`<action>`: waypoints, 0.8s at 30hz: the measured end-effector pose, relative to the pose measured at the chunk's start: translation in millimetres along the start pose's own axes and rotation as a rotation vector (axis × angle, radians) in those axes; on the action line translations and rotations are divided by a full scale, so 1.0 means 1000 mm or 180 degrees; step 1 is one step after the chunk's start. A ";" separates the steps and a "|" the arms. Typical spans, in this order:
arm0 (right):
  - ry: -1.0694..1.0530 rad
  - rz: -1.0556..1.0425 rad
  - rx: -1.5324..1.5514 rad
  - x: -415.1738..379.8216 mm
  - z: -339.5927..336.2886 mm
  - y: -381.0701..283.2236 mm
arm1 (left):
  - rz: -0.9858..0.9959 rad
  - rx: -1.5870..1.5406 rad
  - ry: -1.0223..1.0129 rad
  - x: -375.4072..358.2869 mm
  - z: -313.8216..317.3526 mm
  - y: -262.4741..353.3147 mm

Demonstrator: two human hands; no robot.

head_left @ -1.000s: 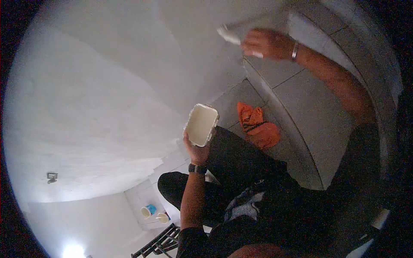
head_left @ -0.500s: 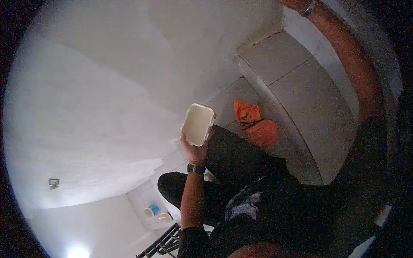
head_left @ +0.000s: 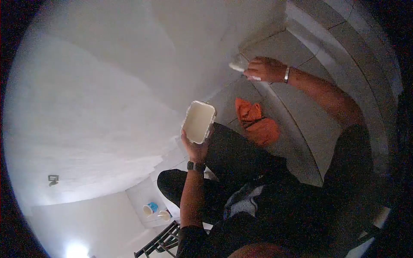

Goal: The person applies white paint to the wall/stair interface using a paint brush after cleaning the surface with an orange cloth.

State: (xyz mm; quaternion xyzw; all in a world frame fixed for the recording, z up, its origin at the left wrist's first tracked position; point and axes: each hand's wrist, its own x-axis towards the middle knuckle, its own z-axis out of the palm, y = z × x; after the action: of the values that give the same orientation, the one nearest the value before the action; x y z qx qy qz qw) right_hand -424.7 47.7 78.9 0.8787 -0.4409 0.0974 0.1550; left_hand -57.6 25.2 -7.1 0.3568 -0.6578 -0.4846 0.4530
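My left hand (head_left: 195, 149), with a dark watch at the wrist, is closed around the lower end of a rectangular tub (head_left: 198, 122). Cream-white paint fills the view inside it, and its rim is caked with dried white. Up and to the right, my right hand (head_left: 267, 69) grips a paintbrush (head_left: 237, 67) whose whitened bristles point at the foot of the wall (head_left: 129, 99). Most of the brush handle is hidden by the fingers. White smears show on the fingers of this hand.
An orange cloth or bag (head_left: 258, 124) lies on the floor beside my leg. Tiled steps (head_left: 314, 99) rise to the right. Lower left stand a blue-and-white bucket (head_left: 150, 209) and a smaller white container (head_left: 164, 215), close to a dark metal frame (head_left: 161, 241).
My right hand has come down from the top edge, and the brush now shows at the wall's base. My left hand with the tub has barely moved.
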 end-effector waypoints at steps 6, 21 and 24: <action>-0.0007 0.0062 0.0130 0.003 0.044 -0.001 | -0.1450 -0.2570 -0.0035 0.007 -0.007 -0.020; 0.2057 -0.0017 -0.1418 0.038 -0.102 0.044 | -0.1263 -0.2189 -0.0178 0.007 -0.007 0.000; 0.1202 0.0353 -0.0818 0.026 -0.049 0.028 | -0.1379 -0.2443 0.0022 0.004 -0.004 0.005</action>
State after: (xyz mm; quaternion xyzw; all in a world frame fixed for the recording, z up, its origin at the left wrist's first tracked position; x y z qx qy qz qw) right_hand -433.8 30.2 137.3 0.7923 -0.4605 0.2115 0.3398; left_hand -55.0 21.4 -0.6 0.2940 -0.3386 -0.7764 0.4428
